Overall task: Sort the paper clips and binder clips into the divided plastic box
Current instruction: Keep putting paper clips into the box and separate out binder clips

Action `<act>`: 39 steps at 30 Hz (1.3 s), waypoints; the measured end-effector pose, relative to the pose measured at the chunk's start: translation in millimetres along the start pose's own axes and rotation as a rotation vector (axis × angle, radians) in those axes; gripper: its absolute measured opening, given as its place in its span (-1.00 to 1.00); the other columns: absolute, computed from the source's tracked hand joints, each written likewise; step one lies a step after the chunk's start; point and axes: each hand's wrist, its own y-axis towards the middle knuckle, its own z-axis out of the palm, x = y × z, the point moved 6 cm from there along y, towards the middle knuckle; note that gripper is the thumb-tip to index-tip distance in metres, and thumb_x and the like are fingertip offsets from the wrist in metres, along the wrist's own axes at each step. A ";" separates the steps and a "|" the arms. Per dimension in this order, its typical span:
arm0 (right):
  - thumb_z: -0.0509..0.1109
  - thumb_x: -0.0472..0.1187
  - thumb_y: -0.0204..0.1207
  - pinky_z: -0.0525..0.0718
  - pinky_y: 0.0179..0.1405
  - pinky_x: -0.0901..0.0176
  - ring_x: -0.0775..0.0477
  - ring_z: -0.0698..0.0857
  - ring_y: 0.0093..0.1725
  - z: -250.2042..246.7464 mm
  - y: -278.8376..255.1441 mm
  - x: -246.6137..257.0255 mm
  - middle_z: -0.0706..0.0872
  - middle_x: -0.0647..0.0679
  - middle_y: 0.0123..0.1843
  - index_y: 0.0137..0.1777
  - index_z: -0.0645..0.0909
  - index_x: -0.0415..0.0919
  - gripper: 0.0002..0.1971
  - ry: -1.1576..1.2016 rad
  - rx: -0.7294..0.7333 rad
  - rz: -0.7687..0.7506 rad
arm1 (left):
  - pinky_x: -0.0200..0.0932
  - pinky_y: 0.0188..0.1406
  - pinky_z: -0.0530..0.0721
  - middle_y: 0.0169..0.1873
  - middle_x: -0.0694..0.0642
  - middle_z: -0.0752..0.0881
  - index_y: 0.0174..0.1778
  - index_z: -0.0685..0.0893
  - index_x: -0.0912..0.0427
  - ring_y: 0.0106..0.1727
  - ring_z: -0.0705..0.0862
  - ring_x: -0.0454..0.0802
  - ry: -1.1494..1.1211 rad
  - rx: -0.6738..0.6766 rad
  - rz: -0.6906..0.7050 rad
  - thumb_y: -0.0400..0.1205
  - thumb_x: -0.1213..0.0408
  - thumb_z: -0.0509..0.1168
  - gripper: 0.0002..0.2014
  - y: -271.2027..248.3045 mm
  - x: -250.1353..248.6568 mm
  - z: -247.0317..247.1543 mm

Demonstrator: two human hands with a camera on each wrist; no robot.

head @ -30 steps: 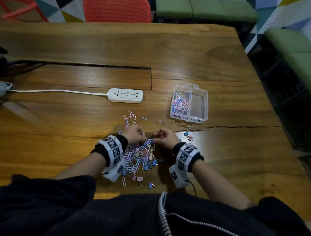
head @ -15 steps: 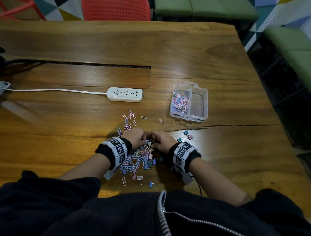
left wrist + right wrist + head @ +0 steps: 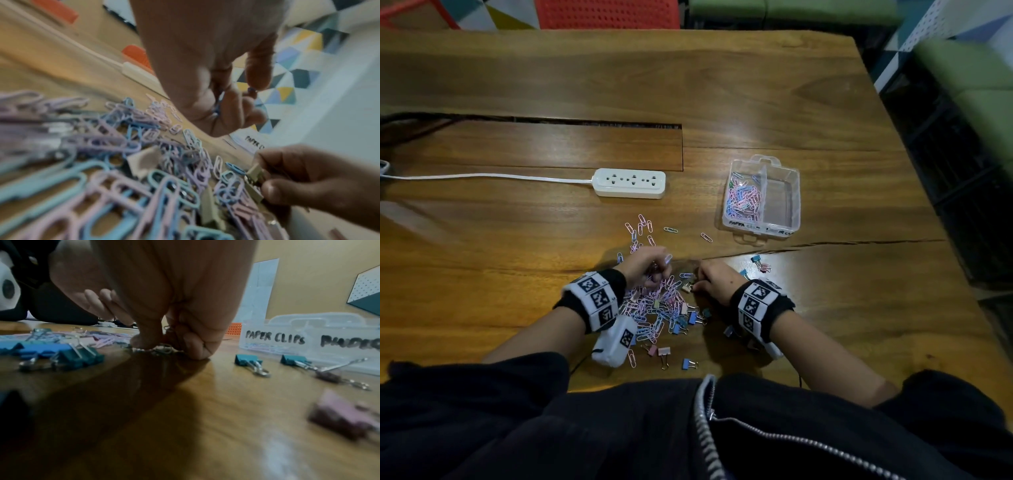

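A pile of pastel paper clips and binder clips point(image 3: 661, 310) lies on the wooden table in front of me. My left hand point(image 3: 659, 270) hovers over the pile's far edge, its curled fingers holding a few blue paper clips point(image 3: 218, 104). To its right, my right hand point(image 3: 697, 284) presses down on the table and pinches a beige binder clip point(image 3: 254, 175) by thumb and fingertips point(image 3: 144, 344). The clear divided box point(image 3: 795, 195) stands farther right; its left compartment holds paper clips point(image 3: 744, 200), its right one looks bare. The front is labelled "PAPER CLIPS" point(image 3: 275, 337).
A white power strip point(image 3: 630, 183) with its cord lies beyond the pile. Loose paper clips point(image 3: 642, 226) are scattered toward it. Teal binder clips point(image 3: 248, 360) and a pink one point(image 3: 339, 418) lie between my right hand and the box. A crack point(image 3: 859, 243) runs across the table.
Both hands have come nearer me onto the pile's far edge. The right hand has dropped to the table and now pinches a binder clip.
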 end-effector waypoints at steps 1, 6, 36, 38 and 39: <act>0.37 -0.17 0.51 0.43 -0.05 0.13 -0.04 0.44 -0.05 0.5 -1.3 -0.9 0.48 -0.13 -0.03 -0.40 0.23 -0.04 -0.63 -0.008 -0.003 -0.005 | -0.44 -0.80 0.28 -0.64 0.04 0.58 -0.44 0.35 0.22 -0.74 0.38 -0.20 -0.107 0.028 0.006 0.40 0.44 0.11 -0.89 -1.1 0.8 1.9; 0.35 -0.20 0.52 0.39 -0.07 0.21 -0.02 0.43 -0.07 -1.8 -12.7 -7.2 0.46 -0.07 -0.09 -0.36 0.29 -0.06 -0.70 0.088 -0.075 -0.014 | -0.47 -0.78 0.33 -0.61 0.00 0.60 -0.43 0.42 0.19 -0.70 0.41 -0.21 -0.186 0.017 0.029 0.41 0.25 0.16 -0.87 -1.1 4.7 7.4; 0.28 -0.14 0.57 0.54 0.14 0.03 -0.16 0.58 0.16 0.2 -22.2 -5.7 0.59 -0.19 0.19 0.15 0.51 -0.27 -0.75 -0.201 -0.138 0.001 | -0.11 -0.17 0.67 -0.31 0.12 0.55 -0.22 0.57 0.11 -0.31 0.53 0.02 1.265 -0.075 0.132 0.63 0.24 0.14 -0.84 5.4 -3.1 47.3; 0.28 -0.16 0.57 0.55 0.20 0.02 -0.16 0.56 0.19 1.6 -23.0 -6.7 0.56 -0.20 0.23 0.20 0.48 -0.29 -0.72 -0.239 -0.090 -0.001 | -0.16 -0.34 0.60 -0.37 0.14 0.54 -0.29 0.55 0.17 -0.39 0.51 0.04 1.016 -0.091 0.094 0.65 0.28 0.14 -0.79 3.5 -2.8 44.7; 0.28 -0.17 0.57 0.55 0.22 0.04 -0.14 0.55 0.20 2.4 -24.7 -7.1 0.56 -0.19 0.22 0.20 0.48 -0.29 -0.73 -0.232 -0.065 0.001 | -0.20 -0.42 0.55 -0.41 0.11 0.53 -0.36 0.51 0.17 -0.44 0.49 0.01 0.832 -0.121 0.061 0.66 0.30 0.14 -0.75 3.4 -2.2 40.0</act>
